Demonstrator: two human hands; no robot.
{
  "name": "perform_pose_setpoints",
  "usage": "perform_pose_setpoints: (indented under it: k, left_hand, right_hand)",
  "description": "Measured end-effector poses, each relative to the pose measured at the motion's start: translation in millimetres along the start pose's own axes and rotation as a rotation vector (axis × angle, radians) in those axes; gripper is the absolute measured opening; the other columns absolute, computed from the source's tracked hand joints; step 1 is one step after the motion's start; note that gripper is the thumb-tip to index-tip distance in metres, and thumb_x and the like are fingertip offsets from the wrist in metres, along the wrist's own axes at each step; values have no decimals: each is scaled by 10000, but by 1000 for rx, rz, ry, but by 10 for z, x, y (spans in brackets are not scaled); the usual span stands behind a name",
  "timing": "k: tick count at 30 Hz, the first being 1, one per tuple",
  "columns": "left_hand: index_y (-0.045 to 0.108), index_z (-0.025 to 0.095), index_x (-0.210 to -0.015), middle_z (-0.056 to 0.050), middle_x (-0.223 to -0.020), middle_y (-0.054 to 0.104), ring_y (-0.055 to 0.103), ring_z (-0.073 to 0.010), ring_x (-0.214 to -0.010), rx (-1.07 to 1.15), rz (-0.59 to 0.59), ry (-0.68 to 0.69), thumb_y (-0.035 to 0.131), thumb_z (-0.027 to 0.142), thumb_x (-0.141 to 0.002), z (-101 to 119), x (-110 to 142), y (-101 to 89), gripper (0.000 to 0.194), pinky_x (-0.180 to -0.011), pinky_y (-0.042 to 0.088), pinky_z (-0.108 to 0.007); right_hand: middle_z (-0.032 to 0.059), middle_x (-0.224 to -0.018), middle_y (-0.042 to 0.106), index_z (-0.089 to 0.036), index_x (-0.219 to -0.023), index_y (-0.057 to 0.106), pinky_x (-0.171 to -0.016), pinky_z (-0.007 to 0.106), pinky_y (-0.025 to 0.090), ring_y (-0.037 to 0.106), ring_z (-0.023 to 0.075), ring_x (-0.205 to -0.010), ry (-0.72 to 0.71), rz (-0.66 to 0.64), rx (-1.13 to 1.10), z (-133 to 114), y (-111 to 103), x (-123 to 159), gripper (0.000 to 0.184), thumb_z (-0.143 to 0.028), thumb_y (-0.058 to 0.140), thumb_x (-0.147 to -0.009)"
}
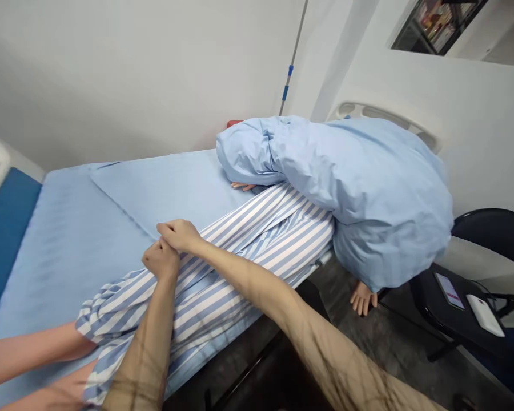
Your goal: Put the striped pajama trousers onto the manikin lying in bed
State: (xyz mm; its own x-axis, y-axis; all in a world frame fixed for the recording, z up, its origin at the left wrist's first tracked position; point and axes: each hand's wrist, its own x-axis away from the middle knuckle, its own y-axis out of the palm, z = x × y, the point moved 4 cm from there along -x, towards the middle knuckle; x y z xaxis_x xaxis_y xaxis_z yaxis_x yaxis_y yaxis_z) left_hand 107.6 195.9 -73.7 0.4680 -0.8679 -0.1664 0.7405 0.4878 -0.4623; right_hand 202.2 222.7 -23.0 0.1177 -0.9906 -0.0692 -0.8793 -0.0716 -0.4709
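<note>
A manikin in blue-and-white striped pyjamas (257, 240) lies on a hospital bed with a light blue sheet (124, 200). A bunched light blue duvet (351, 182) covers its upper body. One manikin hand (362, 298) hangs off the bed's near edge, another (243, 186) rests on the sheet. My left hand (161, 260) is closed on the striped fabric at the manikin's hip. My right hand (180, 234) is closed beside it, pinching the same fabric. The manikin's bare legs (29, 348) show at the lower left.
A black chair (497, 228) stands at the right of the bed, with a phone (449, 290) and a white device (484, 314) on a black seat. A white headboard (381, 114) and a pole (292, 63) stand by the wall. A blue mattress edge (4, 228) is at left.
</note>
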Motion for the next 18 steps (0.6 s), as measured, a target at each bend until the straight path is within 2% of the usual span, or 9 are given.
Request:
perform_pose_setpoints:
  k: [3, 6, 8, 14, 18]
  left_hand:
    - [237, 225, -505, 36, -487, 190, 223, -126, -554, -45, 38, 1, 468, 174, -884, 59, 30, -10, 447, -609, 170, -324]
    - [249, 230, -515, 38, -496, 186, 239, -126, -570, -64, 26, -10, 454, 169, -893, 108, 60, -11, 434, -623, 181, -329]
    - [261, 231, -528, 39, -508, 201, 241, -127, -584, -73, 17, -18, 446, 179, -908, 114, 77, -4, 426, -629, 183, -331]
    - [324, 206, -548, 33, -559, 272, 268, -116, -608, -132, -21, 9, 464, 230, -953, 86, 118, 55, 428, -650, 188, -311]
    - [358, 196, -563, 34, -587, 292, 292, -105, -616, -140, -36, 17, 474, 251, -970, 18, 118, 101, 427, -651, 192, -292]
  right_hand:
    - [-57, -563, 365, -201, -567, 416, -577, 206, 280, 395, 99, -619, -111, 4, 33, -296, -263, 2, 491, -354, 491, -1027]
    - [-47, -622, 365, -199, -628, 441, -621, 198, 296, 417, 102, -675, -176, 71, 19, -367, -364, -11, 473, -377, 427, -1065]
    - [-46, -636, 365, -200, -644, 444, -644, 196, 303, 426, 104, -691, -180, 90, 11, -222, -306, -16, 465, -376, 420, -1075]
    - [-57, -603, 372, -215, -615, 418, -657, 216, 309, 416, 111, -657, -87, 68, 36, 514, -22, 35, 470, -362, 516, -1051]
    - [-54, -642, 356, -207, -650, 415, -668, 206, 317, 422, 94, -670, -122, 83, -40, 665, -28, -2, 492, -442, 426, -1081]
